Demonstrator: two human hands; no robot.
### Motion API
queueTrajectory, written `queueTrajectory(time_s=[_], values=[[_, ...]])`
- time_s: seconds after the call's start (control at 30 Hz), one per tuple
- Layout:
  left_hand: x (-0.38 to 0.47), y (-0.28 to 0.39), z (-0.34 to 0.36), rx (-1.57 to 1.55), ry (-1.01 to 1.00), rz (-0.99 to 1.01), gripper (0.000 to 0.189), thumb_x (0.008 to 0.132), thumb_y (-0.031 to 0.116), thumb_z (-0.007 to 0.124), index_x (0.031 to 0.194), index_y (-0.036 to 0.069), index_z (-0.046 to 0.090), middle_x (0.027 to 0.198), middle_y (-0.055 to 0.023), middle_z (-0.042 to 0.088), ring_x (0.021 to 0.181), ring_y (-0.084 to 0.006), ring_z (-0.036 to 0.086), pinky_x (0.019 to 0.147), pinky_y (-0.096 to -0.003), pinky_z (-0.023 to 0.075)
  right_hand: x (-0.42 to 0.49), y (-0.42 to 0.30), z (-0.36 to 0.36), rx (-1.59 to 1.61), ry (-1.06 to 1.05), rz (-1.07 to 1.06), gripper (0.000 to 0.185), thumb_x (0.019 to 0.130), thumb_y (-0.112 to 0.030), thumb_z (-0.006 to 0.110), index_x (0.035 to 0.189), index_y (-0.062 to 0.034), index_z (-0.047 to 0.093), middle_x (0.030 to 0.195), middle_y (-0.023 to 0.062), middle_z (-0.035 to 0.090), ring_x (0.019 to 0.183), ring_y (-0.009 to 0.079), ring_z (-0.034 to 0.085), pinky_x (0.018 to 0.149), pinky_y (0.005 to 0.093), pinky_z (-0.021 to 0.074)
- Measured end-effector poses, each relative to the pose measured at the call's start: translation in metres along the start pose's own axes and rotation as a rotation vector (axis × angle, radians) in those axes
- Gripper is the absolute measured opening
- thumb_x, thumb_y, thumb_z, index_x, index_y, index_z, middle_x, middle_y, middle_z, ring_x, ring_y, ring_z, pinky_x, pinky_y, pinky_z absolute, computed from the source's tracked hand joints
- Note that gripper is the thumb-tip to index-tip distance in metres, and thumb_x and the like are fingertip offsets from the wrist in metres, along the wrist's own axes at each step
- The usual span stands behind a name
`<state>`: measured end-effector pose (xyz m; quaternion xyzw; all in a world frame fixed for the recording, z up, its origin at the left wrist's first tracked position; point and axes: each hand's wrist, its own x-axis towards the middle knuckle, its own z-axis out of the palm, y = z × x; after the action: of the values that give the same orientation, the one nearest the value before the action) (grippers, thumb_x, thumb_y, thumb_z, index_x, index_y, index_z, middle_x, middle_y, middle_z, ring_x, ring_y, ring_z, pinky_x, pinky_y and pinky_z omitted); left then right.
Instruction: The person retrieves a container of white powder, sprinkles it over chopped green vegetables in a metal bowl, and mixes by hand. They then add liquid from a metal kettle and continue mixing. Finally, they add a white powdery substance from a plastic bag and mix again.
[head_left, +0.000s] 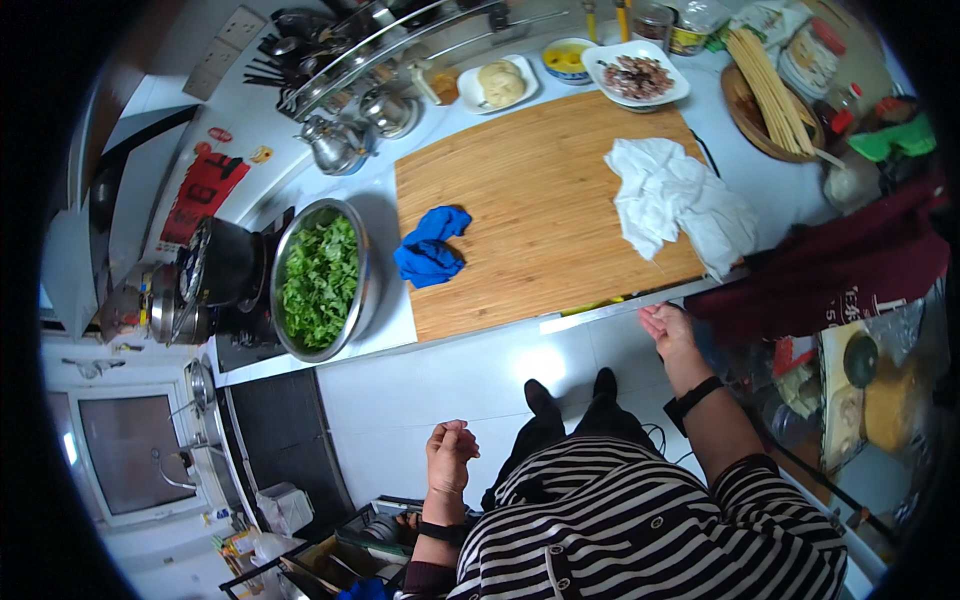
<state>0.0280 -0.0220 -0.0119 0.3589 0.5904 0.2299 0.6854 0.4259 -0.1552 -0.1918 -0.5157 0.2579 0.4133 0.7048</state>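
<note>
My right hand (667, 327) is at the front edge of a slightly open drawer (592, 315), its fingertips at or close to the edge; whether they touch is unclear. Something yellow shows inside the drawer. Over the floor, my left hand (451, 448) hangs with curled fingers and no visible object in it. A wooden cutting board (532, 210) lies on the counter above the drawer. On its left part is a crumpled blue cloth (431, 247); a white cloth (660, 191) lies on its right part and hangs past the front edge.
A steel bowl (362, 300) of chopped greens stands left of the board. Behind it are dough on a white plate (466, 94), a yellow mixture in a bowl (566, 76) and chopped meat in a white dish (679, 84). Noodle-like sticks lie on a round wooden tray (731, 105). A dark pot (229, 262) stands left.
</note>
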Motion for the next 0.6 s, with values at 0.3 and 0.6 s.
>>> queueTrajectory(time_s=[0.3,0.6], values=[[0.029,0.021,-0.036,-0.090,0.100,0.028,0.018,0.091,0.022,0.061,0.088,0.006,0.056,0.063,-0.0035,0.051,0.054,-0.0178,0.054,0.051,-0.0309,0.0479,-0.025,-0.033,0.009,-0.534,-0.043,-0.045,0.026,0.087,-0.015,0.055,0.103,0.0052,0.053,0.103,0.0219,0.064,0.093,0.0335,0.066,0.080,0.0423,0.0565],[0.097,0.080,-0.110,-0.144,0.073,0.231,0.031,0.097,0.024,0.055,0.071,0.007,0.049,0.058,-0.0031,0.047,0.047,-0.0171,0.049,0.049,-0.0312,0.0463,-0.127,0.028,0.224,-1.146,-0.574,-0.904,0.023,0.085,-0.023,0.070,0.084,-0.0013,0.060,0.075,0.0104,0.064,0.071,0.0182,0.064,0.060,0.0329,0.0487]])
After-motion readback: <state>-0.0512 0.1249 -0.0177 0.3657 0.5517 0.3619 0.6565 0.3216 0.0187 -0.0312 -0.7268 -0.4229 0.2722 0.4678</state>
